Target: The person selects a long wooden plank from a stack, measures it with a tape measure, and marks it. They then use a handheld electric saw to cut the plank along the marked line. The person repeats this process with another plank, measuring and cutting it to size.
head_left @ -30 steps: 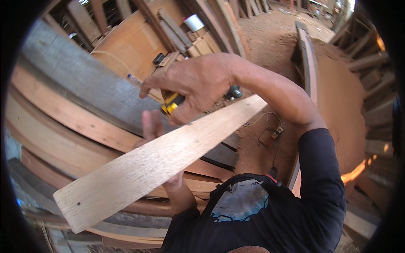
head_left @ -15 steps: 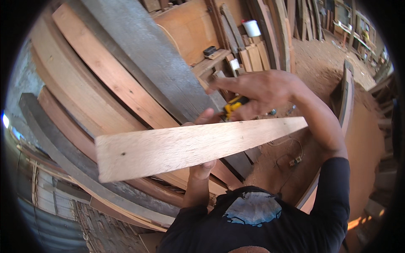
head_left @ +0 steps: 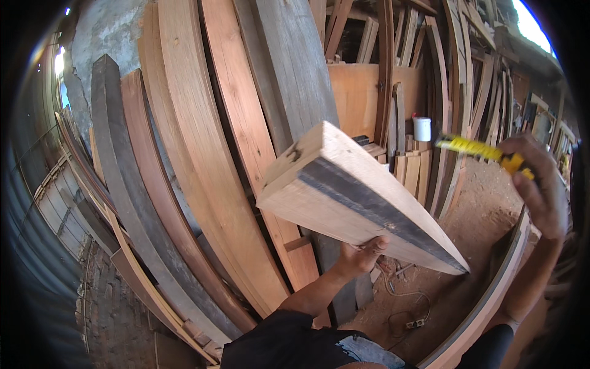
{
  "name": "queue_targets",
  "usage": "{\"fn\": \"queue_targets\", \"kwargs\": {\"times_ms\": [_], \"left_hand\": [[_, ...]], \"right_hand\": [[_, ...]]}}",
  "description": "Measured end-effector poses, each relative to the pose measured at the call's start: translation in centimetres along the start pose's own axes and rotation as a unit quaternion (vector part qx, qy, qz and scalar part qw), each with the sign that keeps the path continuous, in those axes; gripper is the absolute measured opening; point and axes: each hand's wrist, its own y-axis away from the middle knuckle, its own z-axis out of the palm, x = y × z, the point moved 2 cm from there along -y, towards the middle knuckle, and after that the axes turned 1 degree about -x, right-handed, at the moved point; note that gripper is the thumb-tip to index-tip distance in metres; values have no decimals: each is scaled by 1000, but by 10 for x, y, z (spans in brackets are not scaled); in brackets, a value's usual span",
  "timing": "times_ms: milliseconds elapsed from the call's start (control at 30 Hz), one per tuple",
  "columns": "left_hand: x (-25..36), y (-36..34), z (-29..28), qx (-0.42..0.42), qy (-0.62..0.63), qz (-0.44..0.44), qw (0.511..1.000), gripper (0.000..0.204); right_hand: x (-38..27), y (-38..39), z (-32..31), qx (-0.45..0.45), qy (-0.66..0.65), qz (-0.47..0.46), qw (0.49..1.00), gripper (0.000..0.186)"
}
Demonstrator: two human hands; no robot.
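A pale wooden beam (head_left: 362, 203) with a dark band along one long face is tilted across the middle of my view. My left hand (head_left: 362, 255) is closed on its lower side. Up to the right of it, my right hand (head_left: 538, 184) grips a yellow tape measure (head_left: 510, 162), with a short length of yellow tape (head_left: 467, 146) pointing left toward the beam, apart from it.
Long boards (head_left: 215, 104) lean along the left and behind. An orange panel (head_left: 353, 98), a white bucket (head_left: 422, 129) and stacked offcuts (head_left: 410, 175) stand behind the beam. A power strip with cables (head_left: 415, 323) lies on the dusty floor; a long plank (head_left: 498, 283) runs at the right.
The beam has turned from a flat face up to show its end and dark-banded face. My right hand has moved right, away from the beam, and yellow tape now shows out of the case.
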Motion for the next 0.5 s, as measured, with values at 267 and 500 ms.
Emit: {"fn": "queue_targets", "kwargs": {"times_ms": [267, 500], "left_hand": [[-10, -32, 48, -83, -32, 8, 996, 26], [10, -38, 84, -172, -34, 17, 984, 18]], "right_hand": [[-58, -54, -52, 35, 134, -199, 970, 32], [-108, -92, -59, -47, 178, -268, 946, 32]]}}
